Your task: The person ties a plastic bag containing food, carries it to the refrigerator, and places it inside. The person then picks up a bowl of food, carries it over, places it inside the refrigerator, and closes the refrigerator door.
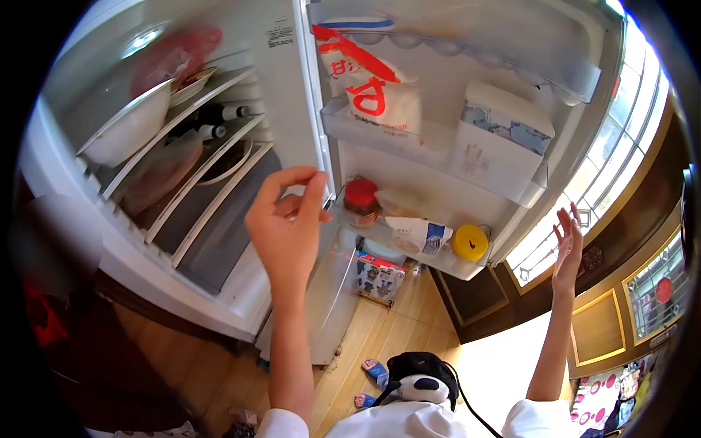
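Note:
In front of an opened fridge (277, 95), my left hand (288, 219) is raised near the hinge side of the door. Its fingers curl in, thumb and index tip close together, and nothing shows between them. My right hand (568, 252) is up beside the outer edge of the fridge door (438, 175), fingers spread and holding nothing. Nearest to my left hand on the lower door shelf is a red-lidded jar (361, 201). A white bag with red lettering (380, 95) and a white box (504, 131) stand on the shelf above.
A white bowl (131, 124), dark bottles (223, 113) and a pink plastic bag (179, 58) sit inside the fridge. A yellow-lidded jar (469, 242) is on the lower door shelf. Below are a picture-printed box (380, 279) and the wooden floor (343, 336); windows (613, 146) are at right.

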{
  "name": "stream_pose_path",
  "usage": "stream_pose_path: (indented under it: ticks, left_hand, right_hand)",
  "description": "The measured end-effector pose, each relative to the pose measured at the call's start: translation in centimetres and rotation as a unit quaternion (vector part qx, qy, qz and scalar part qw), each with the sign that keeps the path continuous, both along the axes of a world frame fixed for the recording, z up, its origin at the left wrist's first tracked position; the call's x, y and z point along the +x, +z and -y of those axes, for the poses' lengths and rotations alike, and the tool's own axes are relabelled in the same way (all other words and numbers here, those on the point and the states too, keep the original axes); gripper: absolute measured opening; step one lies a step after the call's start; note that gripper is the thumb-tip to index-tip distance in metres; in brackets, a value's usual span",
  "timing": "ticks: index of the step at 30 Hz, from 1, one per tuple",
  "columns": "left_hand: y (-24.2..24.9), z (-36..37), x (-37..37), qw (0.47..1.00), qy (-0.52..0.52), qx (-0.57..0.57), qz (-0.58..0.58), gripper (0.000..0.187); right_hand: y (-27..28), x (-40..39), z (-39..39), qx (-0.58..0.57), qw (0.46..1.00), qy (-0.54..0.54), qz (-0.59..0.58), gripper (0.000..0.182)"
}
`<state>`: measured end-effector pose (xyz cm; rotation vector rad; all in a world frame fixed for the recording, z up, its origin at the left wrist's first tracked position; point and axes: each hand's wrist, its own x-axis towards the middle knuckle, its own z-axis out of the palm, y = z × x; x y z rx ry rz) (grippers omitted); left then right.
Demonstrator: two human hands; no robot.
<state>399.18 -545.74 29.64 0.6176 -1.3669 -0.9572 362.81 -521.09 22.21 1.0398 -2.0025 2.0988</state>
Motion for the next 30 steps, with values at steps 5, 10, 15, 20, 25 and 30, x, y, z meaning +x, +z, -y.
stream_pose_path:
  ticks: [5,10,15,20,25,30]
  left_hand:
    - [-0.2,1.5,0.0,0.998,-0.001,0.054,-0.037,0.018]
    - [-1.7,4.5,1.0,0.998,-0.026,0.051,-0.014,0.047]
    - [-1.7,6.5,1.6,0.996,-0.055,0.059,0.029,0.067]
    - [-1.1,6.3,3.1,0.996,-0.062,0.038,0.049,0.067]
    - [-1.7,4.4,7.3,0.993,-0.11,0.029,0.028,0.07]
    - [-3.8,-1.5,13.0,0.985,-0.162,-0.012,0.059,0.073]
  right_hand:
    - [-1.8,-0.1,3.8,-0.027,0.998,-0.005,-0.058,0.065]
    - [-3.5,-4.1,5.9,-0.119,0.984,-0.13,-0.017,0.058]
    - [-8.8,-11.1,6.2,-0.232,0.942,-0.098,0.223,0.044]
    - [-11.4,-9.4,5.6,-0.147,0.959,-0.188,0.156,0.049]
    - [-11.6,-1.0,1.8,-0.19,0.967,-0.107,0.128,0.054]
    - [-7.7,15.5,1.1,-0.072,0.978,-0.183,0.07,0.067]
